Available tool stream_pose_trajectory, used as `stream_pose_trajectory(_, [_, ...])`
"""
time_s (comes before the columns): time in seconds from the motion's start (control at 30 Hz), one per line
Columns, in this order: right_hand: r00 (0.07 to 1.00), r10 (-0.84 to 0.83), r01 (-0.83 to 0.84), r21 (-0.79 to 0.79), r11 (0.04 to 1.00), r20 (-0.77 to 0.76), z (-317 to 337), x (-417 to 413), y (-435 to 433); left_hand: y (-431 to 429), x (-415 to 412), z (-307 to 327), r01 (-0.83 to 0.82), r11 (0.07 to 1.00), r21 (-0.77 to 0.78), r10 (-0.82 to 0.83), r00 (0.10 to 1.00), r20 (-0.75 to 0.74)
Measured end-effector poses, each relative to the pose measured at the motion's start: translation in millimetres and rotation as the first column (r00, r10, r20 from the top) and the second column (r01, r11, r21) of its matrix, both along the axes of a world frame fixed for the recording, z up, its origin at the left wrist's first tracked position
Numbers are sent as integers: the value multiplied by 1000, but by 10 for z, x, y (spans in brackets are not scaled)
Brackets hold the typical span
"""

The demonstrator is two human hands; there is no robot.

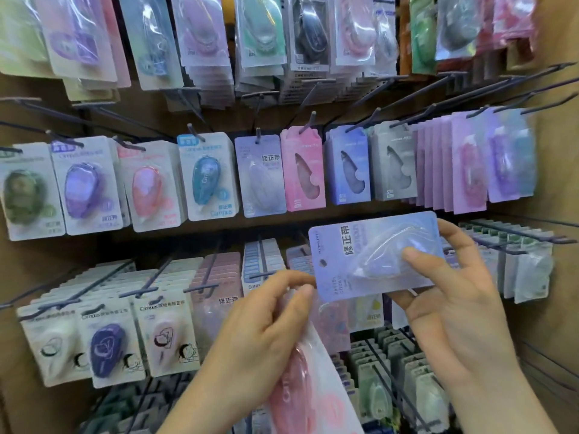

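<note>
My right hand (451,308) holds a lilac-blue blister pack of correction tape (354,261) turned sideways, thumb on the clear bubble and fingers behind the card. My left hand (263,333) grips a pink correction tape pack (300,393) low in the view, fingers curled over its top edge. The two packs nearly touch near the middle. Both hands are in front of a shop display wall.
Rows of carded correction tapes hang on dark metal hooks (260,136) on a brown pegboard wall. A matching lilac pack (260,177) hangs in the middle row, beside pink (302,170) and blue (347,164) ones. Lower hooks (513,233) jut out at the right.
</note>
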State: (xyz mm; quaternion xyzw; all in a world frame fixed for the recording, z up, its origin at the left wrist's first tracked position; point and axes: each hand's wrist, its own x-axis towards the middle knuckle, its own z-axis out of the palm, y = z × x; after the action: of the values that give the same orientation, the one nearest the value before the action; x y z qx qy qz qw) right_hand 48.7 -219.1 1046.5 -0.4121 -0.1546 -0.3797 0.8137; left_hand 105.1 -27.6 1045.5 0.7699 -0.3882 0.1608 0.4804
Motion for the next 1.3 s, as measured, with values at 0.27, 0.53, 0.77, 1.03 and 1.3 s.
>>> stream_pose_trajectory(0.27, [992, 119, -121, 52, 991, 33, -44, -165, -88, -236, -49, -29, 176, 974, -140, -200, 961, -189])
stream_pose_trajectory(0.53, [821, -559, 452, -725, 520, 111, -254, -187, -282, -237, -221, 167, 45, 995, -92, -56, 990, -126])
stream_pose_trajectory(0.77, [825, -455, 437, -889, 136, 335, -325, -16, -269, -21, -268, 271, 20, 996, 89, -8, 992, -124])
stream_pose_trajectory(1.03, [901, -331, 370, -896, 246, 281, -203, 51, -58, 200, -217, 524, -43, 998, 55, 48, 994, -93])
stream_pose_trajectory(1.3, [791, -520, 535, -775, 336, 321, 134, 357, 369, 326, 177, 910, -74, 992, -106, 56, 984, -167])
